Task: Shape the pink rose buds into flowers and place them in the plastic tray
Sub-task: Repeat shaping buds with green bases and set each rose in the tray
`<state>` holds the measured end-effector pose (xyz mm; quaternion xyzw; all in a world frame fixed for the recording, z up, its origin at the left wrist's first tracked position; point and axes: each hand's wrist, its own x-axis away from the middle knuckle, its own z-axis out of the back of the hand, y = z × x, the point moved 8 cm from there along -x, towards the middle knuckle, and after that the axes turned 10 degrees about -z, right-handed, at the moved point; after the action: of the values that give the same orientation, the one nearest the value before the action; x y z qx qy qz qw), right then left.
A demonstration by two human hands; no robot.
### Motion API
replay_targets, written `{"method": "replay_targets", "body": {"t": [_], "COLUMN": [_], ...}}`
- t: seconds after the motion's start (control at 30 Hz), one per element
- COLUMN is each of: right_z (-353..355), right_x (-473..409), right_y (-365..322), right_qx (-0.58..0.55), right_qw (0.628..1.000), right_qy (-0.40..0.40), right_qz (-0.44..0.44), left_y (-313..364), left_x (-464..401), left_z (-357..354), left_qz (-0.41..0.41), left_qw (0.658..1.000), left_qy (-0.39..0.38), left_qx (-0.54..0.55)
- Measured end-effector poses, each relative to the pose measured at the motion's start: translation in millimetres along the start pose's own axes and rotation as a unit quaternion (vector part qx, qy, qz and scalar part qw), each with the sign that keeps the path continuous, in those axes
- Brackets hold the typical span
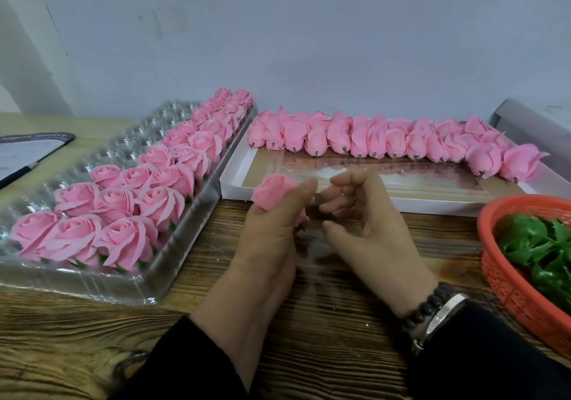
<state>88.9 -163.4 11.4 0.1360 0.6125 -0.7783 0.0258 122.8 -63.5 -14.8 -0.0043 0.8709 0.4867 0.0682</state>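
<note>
A: We're looking down on the table, and our left hand (pixel 272 223) grips 1 bud (pixel 273 190) between thumb and curled fingers, the bloom poking up out of the fist.

B: And the right hand (pixel 361 214)?

A: Just right of the bud, apart from it, fingers loosely curled, holding nothing. The fingertips point at the bud, so we'd judge it's about to peel petals outward.

B: Which way does the bud lie?

A: Long axis close to upright, leaning a little away from us, the stem end hidden inside the fist. So the left hand has it, and the right hand is the free one for shaping.

B: Where does it go after that?

A: The tray (pixel 92 279) sits left of the bud, near but not touching. Its right-hand rows are filled with opened roses (pixel 123 239); the cells further left look bare. We'd say the left hand is nearer for the drop.

B: And the stock?

A: Behind and right of the bud, a row of closed buds (pixel 370 137) lies in a white box (pixel 234 183). Far right of the bud, a red basket (pixel 506 276) holds green leaves (pixel 537 245).
</note>
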Motion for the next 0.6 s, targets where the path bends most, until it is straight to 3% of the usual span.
{"method": "replay_targets", "body": {"t": [0.07,0.33,0.47,0.6], "right_z": [-9.9,-15.2,-17.6,-16.9], "right_x": [-0.1,0.6,2.2,3.1], "right_y": [4.9,9.8,14.0,13.9], "right_qx": [-0.036,-0.050,-0.065,-0.057], "right_qw": [0.998,0.994,0.984,0.982], "right_qy": [-0.036,-0.071,-0.127,-0.145], "right_qz": [-0.033,-0.065,-0.106,-0.107], "left_y": [-4.7,-15.4,-15.3,-6.3], "left_x": [1.4,4.6,5.8,2.8], "left_z": [-2.8,-9.1,-12.6,-6.4], "left_qz": [0.019,0.057,0.093,0.049], "left_qw": [0.999,0.997,0.992,0.993], "left_qy": [-0.008,-0.043,-0.088,-0.087], "left_qx": [0.039,0.027,0.016,-0.066]}}
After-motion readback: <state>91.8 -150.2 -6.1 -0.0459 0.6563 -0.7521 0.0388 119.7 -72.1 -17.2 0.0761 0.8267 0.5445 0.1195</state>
